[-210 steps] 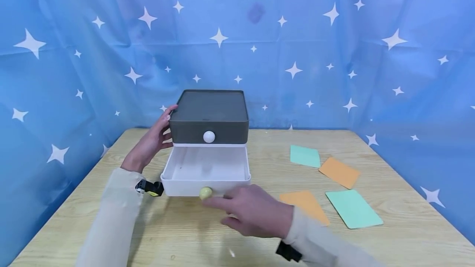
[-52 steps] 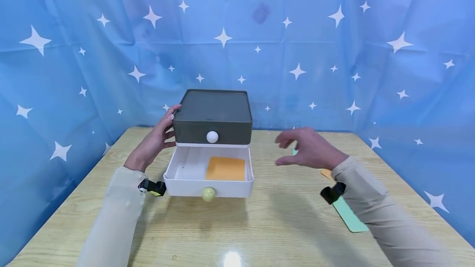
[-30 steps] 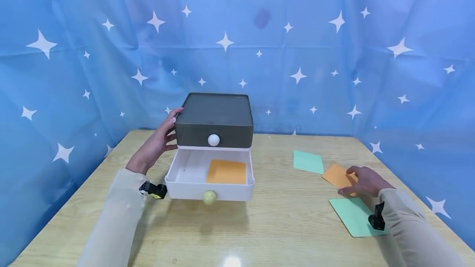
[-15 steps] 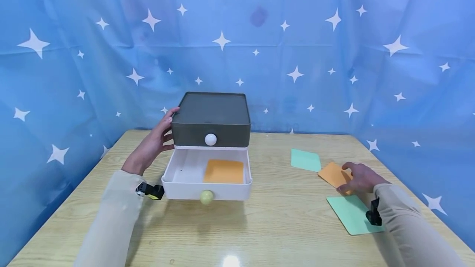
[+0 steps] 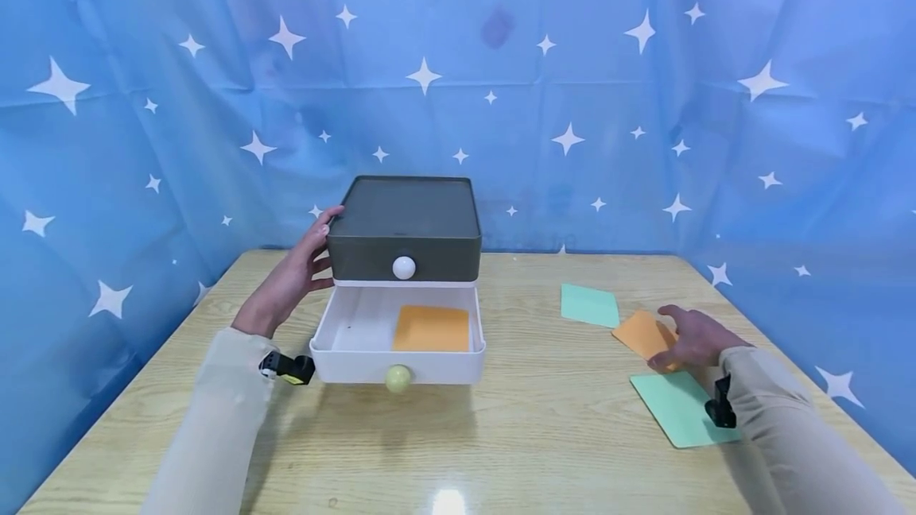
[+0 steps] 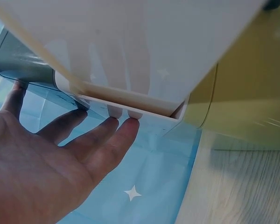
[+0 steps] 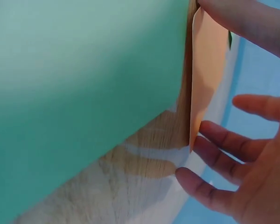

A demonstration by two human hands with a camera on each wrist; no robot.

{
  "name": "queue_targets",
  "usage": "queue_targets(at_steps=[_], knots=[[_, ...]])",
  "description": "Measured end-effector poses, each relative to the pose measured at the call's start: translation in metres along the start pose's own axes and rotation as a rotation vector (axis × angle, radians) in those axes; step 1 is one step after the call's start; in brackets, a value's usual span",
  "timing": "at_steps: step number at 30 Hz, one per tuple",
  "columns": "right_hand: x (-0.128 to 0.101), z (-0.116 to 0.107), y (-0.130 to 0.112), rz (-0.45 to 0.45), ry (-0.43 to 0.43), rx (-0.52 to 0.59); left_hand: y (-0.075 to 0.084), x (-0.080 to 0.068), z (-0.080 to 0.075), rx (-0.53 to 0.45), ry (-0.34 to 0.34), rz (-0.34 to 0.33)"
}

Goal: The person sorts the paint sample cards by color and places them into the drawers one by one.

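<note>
A drawer unit (image 5: 408, 209) with a dark grey top tier stands at centre-left. Its white drawer (image 5: 358, 364), with a pale green knob (image 5: 398, 378), is pulled out and holds an orange card (image 5: 432, 329). My left hand (image 5: 288, 288) rests against the unit's left side; the left wrist view has several fingertips (image 6: 130, 125) touching it. On the right, my right hand (image 5: 696, 338) spans another orange card (image 5: 639, 330), pinching it by opposite edges between thumb and fingertips. The right wrist view has that card slightly bowed, the index finger apart from it.
One green card (image 5: 590, 305) lies behind the right hand; a larger green card (image 5: 676, 408) lies in front, partly under the wrist. The left wrist view adds an olive-yellow bottom tier (image 6: 252, 84). A blue star-patterned curtain (image 5: 529, 38) borders the wooden table (image 5: 544, 435).
An orange card from the table now lies in the drawer. My right hand left the knob, passed the drawer and reached the other orange card. My left hand stayed against the unit.
</note>
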State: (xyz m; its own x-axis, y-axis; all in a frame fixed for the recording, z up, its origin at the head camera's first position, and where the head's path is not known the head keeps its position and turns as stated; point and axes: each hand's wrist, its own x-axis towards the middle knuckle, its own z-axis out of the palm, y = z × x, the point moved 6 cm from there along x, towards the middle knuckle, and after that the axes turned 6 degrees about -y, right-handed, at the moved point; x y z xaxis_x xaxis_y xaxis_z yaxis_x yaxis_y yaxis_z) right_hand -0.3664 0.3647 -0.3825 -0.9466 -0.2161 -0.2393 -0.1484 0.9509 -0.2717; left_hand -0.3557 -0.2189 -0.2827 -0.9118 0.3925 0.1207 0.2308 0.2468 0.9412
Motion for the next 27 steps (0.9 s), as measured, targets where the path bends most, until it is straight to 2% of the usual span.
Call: queue_targets(at_steps=[5,10,19,27], knots=[[0.001,0.001,0.002,0.009,-0.018,0.002,0.001,0.002,0.001,-0.003,-0.007,0.002],[-0.001,-0.001,-0.002,-0.032,-0.017,0.048,0.002,0.003,0.001,0.005,-0.007,0.012],[-0.006,-0.004,-0.025,-0.111,-0.017,0.017,0.001,0.001,0.000,-0.006,-0.005,0.010],[-0.013,-0.008,-0.052,-0.168,0.028,0.030,0.000,0.000,0.000,0.005,0.005,-0.001]])
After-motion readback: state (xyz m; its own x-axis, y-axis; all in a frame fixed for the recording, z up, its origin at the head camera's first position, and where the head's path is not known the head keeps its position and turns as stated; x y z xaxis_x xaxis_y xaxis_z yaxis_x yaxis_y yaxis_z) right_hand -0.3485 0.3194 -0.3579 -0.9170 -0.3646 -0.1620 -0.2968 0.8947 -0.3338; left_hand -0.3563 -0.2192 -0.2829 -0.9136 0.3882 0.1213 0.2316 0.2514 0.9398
